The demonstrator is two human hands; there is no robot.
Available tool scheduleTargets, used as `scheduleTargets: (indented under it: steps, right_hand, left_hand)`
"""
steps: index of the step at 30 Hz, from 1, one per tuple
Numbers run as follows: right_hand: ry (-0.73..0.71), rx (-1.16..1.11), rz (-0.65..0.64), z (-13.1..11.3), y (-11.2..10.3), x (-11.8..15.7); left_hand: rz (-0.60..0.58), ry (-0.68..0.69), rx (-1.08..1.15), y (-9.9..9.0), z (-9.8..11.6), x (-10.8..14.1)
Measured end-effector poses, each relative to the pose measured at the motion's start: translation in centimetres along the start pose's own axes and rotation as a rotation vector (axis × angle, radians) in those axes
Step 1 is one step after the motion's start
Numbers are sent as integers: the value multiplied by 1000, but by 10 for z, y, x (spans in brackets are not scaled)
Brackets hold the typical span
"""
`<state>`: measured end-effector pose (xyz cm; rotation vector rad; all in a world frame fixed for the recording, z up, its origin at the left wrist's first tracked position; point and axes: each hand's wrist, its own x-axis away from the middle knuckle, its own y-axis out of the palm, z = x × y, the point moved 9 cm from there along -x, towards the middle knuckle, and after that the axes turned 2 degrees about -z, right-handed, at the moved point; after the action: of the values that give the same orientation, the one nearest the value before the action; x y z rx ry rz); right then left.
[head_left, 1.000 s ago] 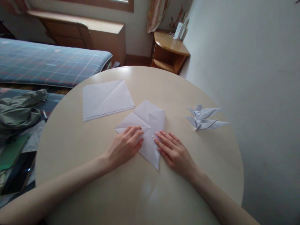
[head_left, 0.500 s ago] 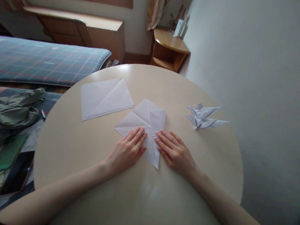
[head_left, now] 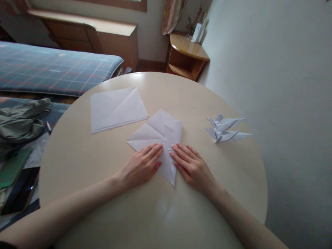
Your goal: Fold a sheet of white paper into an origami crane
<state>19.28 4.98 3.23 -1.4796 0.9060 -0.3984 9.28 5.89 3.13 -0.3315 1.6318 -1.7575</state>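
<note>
A white sheet of paper folded into a diamond with creased flaps (head_left: 160,133) lies at the middle of the round table. My left hand (head_left: 140,167) rests flat on its lower left flap, and my right hand (head_left: 192,168) has its fingertips on the right edge. Neither hand grips the paper, and the bottom of the fold shows between them. Farther up lies a flat, creased white sheet (head_left: 116,109). To the right, apart from my hands, sit two white origami cranes (head_left: 223,127), one against the other.
The cream round table (head_left: 72,166) ends at a curved rim, with a pale wall (head_left: 285,103) on the right. Beyond the left rim are a green cloth (head_left: 20,124), a dark tablet (head_left: 20,190) and a plaid mattress (head_left: 52,69). A wooden bedside stand (head_left: 186,52) stands behind.
My left hand has gone from curled over the left flap to lying flat, its fingers lower on the paper. My right hand and the paper have barely moved.
</note>
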Motion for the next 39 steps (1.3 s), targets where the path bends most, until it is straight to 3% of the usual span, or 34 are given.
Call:
scheduleTargets:
  steps: [12,19,23,26,39]
  right_hand:
    - [53,-41,50,3,-5,1]
    - [81,24,236,13,-32,2]
    - [43,268,38,22,-20,-14]
    - [8,342,-38,30,-12,-25]
    - [-26,334,-54,36,-9,-23]
  left_hand:
    - [-134,51,-96,10,2,-1]
    - [-147,87,-156,13,4,-2]
    - [-153,101,-163,13,5,-2]
    - [-149,96,-163,12,5,-2]
    - [-133,99,-169,12,7,-3]
